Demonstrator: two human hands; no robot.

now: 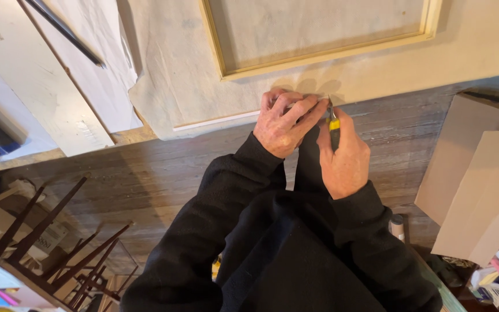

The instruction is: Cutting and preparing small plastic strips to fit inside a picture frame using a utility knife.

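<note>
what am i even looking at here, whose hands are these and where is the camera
There is no machine here. The one picture comes from a camera worn on a person's head, looking down, so the black sleeves at the bottom are that person's own arms.

The left hand presses its fingers on the edge of a pale cloth spread over a dark wooden floor. The right hand is closed around a small tool with a yellow and black handle, its metal tip at the cloth's edge beside the left fingers.

A light wooden frame lies on the cloth. At right are plain cardboard boxes; at lower left, dark wooden legs of some furniture.
</note>
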